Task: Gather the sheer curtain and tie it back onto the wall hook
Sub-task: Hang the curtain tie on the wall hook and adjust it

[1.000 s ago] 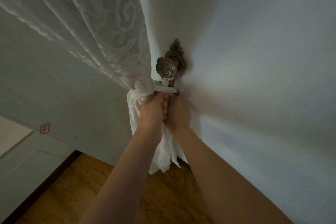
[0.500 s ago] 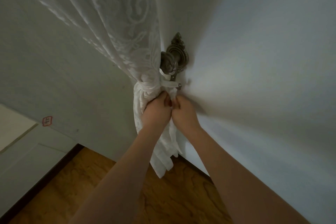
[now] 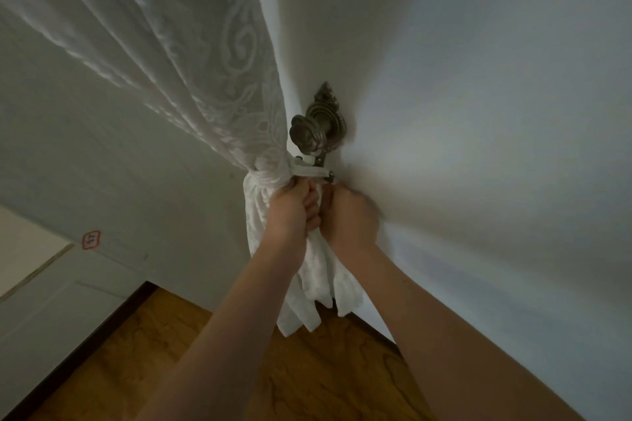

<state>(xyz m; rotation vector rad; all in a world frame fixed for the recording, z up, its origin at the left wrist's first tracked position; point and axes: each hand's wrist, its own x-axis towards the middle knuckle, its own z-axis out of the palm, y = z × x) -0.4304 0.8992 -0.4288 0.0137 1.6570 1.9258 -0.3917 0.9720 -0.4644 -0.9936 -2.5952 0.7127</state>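
Your view takes in the pale wall (image 3: 478, 79) first, running down to a dark skirting and the wooden floor (image 3: 205, 369). Across the upper left hangs the sheer curtain (image 3: 178, 55), its patterned folds drawn down and to the right into a tight bunch just below and left of the wall hook (image 3: 316, 128); the loose tail drops from there toward the floor, between your forearms. A white tie-back band (image 3: 307, 171) wraps the bunch and reaches to the small arm under the hook's rosette knob. Your left hand (image 3: 290, 212) has its grip curled round the gathered cloth right under the band. Your right hand (image 3: 349, 215) sits just beside it, fingers curled near the band's end at the hook; you cannot tell what its grip is holding. Far left, a small red-edged sticker (image 3: 91, 239) is on the wall.
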